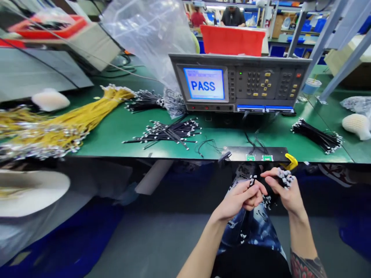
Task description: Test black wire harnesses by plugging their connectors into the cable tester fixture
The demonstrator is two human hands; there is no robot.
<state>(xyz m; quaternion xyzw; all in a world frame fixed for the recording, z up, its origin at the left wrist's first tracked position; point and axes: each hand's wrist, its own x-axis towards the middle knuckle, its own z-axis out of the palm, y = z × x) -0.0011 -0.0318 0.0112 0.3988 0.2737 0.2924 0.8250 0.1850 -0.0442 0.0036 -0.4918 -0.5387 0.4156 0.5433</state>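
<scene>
Your left hand [239, 200] and right hand [286, 191] pinch a bundle of black wires [268, 192] with white connectors [285, 178] at 12 o'clock over your lap [249, 227] — a slack pinch could shed wires, and snagged connectors could tangle.

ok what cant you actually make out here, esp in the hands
- Head view: the left hand and right hand hide how many black wires they hold.
- Head view: small text above PASS on the tester screen is too small to read.
- Head view: the yellow wire bundle is cut off by the left edge.
</scene>
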